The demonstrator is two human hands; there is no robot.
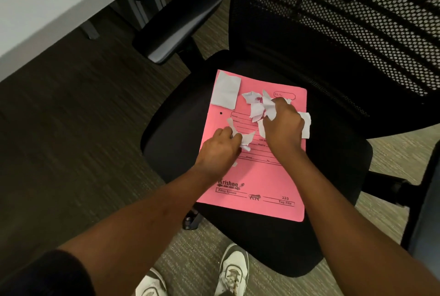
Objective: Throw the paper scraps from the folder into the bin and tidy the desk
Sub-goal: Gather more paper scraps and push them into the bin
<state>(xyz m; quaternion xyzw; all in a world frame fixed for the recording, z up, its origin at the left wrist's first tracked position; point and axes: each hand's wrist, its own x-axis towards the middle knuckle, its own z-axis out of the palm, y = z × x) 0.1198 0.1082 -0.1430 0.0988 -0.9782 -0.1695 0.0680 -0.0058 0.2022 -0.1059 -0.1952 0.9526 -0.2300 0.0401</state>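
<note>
- Head view: a flat pink card folder [256, 176] with black printed lines lies closed on the black fabric seat of a mesh-backed office chair [338, 164], its printed cover facing up.
- Torn white paper scraps [256, 105] sit on the upper half of the folder, bunched and crumpled.
- The left hand [219, 150] is down on the folder's left side, fingers curled tight round a small crumpled white scrap [245, 139] that pokes out to the right of the knuckles.
- The right hand [283, 126] is beside it, higher up the cover, clenched on a bigger wad of white scraps; paper sticks out on both sides of the fist.
- One flat, uncrumpled white paper piece [226, 89] lies loose at the folder's top left corner, overhanging the edge a little, clear of both hands.
- A tiny white fleck [234, 164] rests just below the left wrist.
- A white desk edge [47, 10] runs across the top left, above the chair's black armrest [176, 24].
- White sneakers [234, 269] stand on grey carpet at the bottom.
</note>
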